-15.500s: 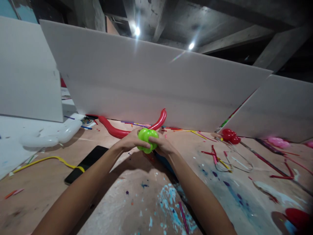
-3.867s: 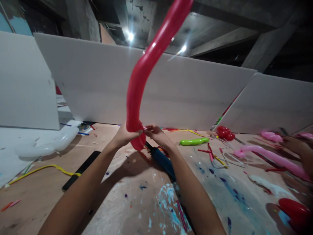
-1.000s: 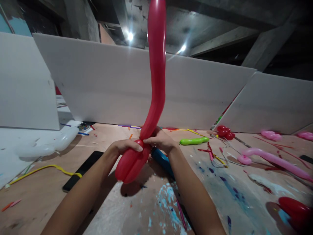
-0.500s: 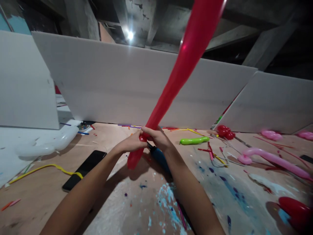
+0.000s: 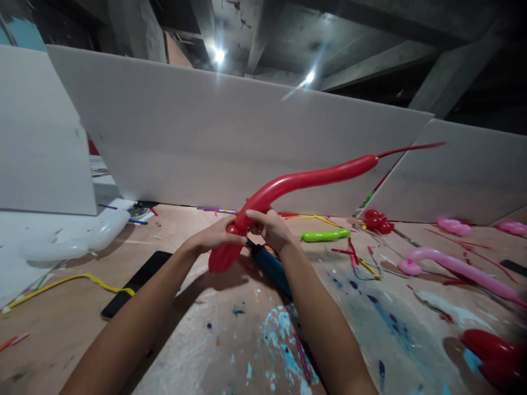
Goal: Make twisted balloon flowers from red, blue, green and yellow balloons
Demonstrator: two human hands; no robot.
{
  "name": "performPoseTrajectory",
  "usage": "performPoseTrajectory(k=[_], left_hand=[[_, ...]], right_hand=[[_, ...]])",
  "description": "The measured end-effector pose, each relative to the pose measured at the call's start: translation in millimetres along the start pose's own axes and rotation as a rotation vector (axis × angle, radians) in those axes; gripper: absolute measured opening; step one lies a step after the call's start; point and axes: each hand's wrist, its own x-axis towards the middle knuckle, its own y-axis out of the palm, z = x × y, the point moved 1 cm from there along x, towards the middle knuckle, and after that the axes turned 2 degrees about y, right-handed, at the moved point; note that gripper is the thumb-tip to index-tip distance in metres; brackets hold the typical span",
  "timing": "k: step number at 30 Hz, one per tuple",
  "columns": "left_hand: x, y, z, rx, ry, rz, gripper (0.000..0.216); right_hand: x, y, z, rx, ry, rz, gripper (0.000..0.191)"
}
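A long red balloon (image 5: pixel 313 178) stretches from my hands out to the right, ending in a thin uninflated tip. My left hand (image 5: pixel 216 237) is closed on a twisted pair of short red bubbles at the balloon's near end. My right hand (image 5: pixel 272 227) pinches the balloon at the twist, right beside the left hand. Both hands hover above the paint-spattered wooden table (image 5: pixel 214 334). A blue hand pump (image 5: pixel 269 266) lies on the table just under my right wrist.
A green balloon (image 5: pixel 325 236) lies to the right of my hands. Further right are a red balloon cluster (image 5: pixel 376 219), a long pink balloon (image 5: pixel 457 269) and scattered balloon scraps. A black phone (image 5: pixel 134 285) and a yellow balloon strip (image 5: pixel 69 281) lie left. White boards (image 5: pixel 230 131) wall the table's back.
The long part of the red balloon has swung down from pointing up and right to lying nearly level toward the right. My hands have stayed at the twist.
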Motion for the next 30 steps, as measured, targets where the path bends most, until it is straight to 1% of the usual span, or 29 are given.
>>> performPoseTrajectory(k=[3,5,9,12,16,18,21,25,27,30], left_hand=[[0,2,-2,0.041,0.008,0.0,0.038],[0,3,-2,0.006,0.006,0.003,0.043],[-1,4,-1,-0.152,0.02,0.001,0.054],[-1,2,1,-0.227,0.021,-0.013,0.049],[-1,1,1,-0.282,0.024,0.011,0.042],[-2,1,0,-0.294,0.042,0.025,0.043],[-3,3,-1,-0.341,0.045,0.051,0.048],[-4,3,1,-0.498,0.012,0.102,0.057],[-4,2,2,-0.564,-0.01,0.093,0.057],[-4,1,2,-0.593,-0.033,0.063,0.05]], right_hand=[[-1,5,1,-0.007,0.048,-0.089,0.034],[-2,6,3,-0.016,0.044,-0.109,0.034],[-3,2,8,-0.052,-0.052,-0.06,0.028],[-3,-2,12,-0.058,-0.055,-0.043,0.025],[-5,-2,18,-0.041,-0.043,0.026,0.029],[-7,-2,20,-0.03,-0.051,0.028,0.028],[-9,-2,21,-0.026,-0.075,-0.016,0.03],[-6,-1,20,-0.003,-0.101,0.041,0.04],[-5,0,21,0.019,-0.107,0.053,0.043],[-4,3,20,0.024,-0.149,0.025,0.041]])
